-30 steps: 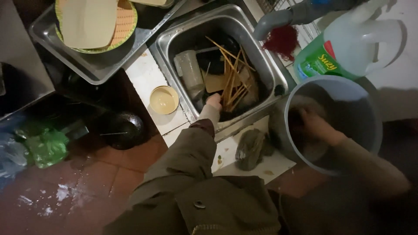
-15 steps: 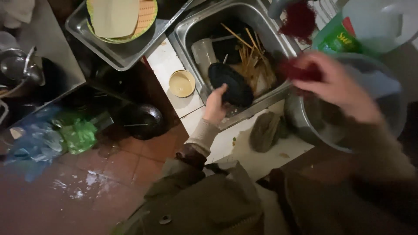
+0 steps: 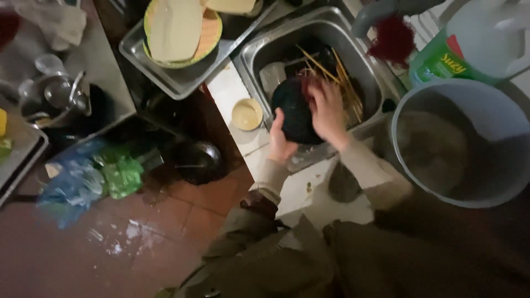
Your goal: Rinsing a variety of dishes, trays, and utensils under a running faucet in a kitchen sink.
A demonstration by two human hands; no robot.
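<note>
**A:** What are your hands doing?

**B:** My left hand [image 3: 280, 144] grips the dark plate [image 3: 295, 110] at its six o'clock edge, over the metal sink [image 3: 259, 55]. My right hand [image 3: 327, 107] lies flat on its face at three o'clock, a red scrubber [image 3: 305, 84] under the fingers.

**A:** What's changed?

**B:** A second ago the left hand was reaching into the sink and the right was in the grey bucket [image 3: 497, 165]. Half a second ago the plate was up and the right hand crossing over. Now both meet on it, so I'd say the scrubbing has begun.

**A:** Around it?

**B:** Chopsticks [image 3: 342, 77] in the sink at one o'clock, a small cream bowl [image 3: 247, 114] on the bench at nine, a green bottle [image 3: 441, 60] at two.
</note>
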